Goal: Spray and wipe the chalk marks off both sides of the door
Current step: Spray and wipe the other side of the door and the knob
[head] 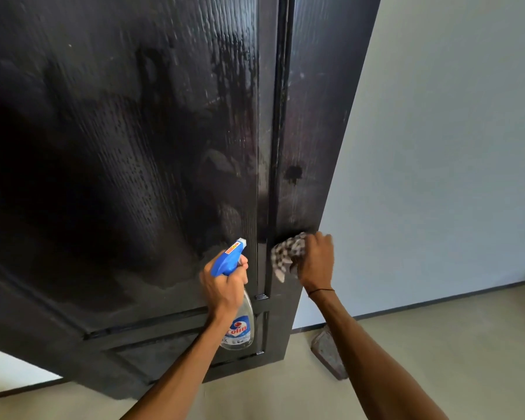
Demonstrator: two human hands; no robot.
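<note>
The tall black wood-grain door (140, 153) fills most of the view, its face streaky and wet. Right hand (315, 259) grips a bunched black-and-white checkered cloth (287, 256) pressed against the door's right stile. Left hand (223, 286) is wrapped round a clear spray bottle with a blue trigger head (237, 298), nozzle facing the panel. A brick-like block (328, 353) sits on the beige floor (437, 359) just beside the door's edge.

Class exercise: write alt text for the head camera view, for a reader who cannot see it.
A person's right hand presses a checked cloth against the edge stile of a wet black door, while the left hand grips a blue-topped spray bottle beside it.
</note>
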